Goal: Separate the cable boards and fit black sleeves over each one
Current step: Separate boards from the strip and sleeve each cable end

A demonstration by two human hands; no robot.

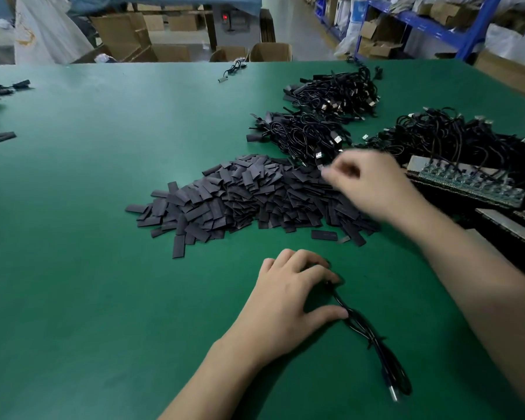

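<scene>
— Pinning one black cable [373,338] flat with the left hand [291,298], close to the near edge of the bench [88,268]. Why so?

— Likely to stop it sliding about. Fingers [300,265] curled down on the top end, thumb [331,313] touching the cord lower down. Board end hidden under the fingers, so no telling about that. Silver plug [393,395] pointing at the near edge, out of the way.

— And the right hand [373,189]?

— Up over the pile of black sleeves [240,201] in the middle of the bench, at the right side of the pile. Too blurry to tell: maybe pinching a sleeve, maybe empty.

— Why such a big pile just there?

— Easy to reach. One quick grab, hardly any looking.

— Over by the right edge?

— Green strip of boards [467,183], joined in a row, each with a cord on. Not yet snapped apart. Behind it, a heap of loose cables [455,137], right up against the strip.

— Toward the far right corner?

— A near heap [303,134] and a far heap [337,89], with black sleeves on some ends, so likely the done ones. Put far off, maybe so as not to mix with the rest.

— Much left to do?

— Lots, going by the strip and the big pile.

— Next?

— Probably bringing a sleeve to the held end and pushing it on. Tricky bit: small opening, floppy sleeve, a job for two hands.
</scene>
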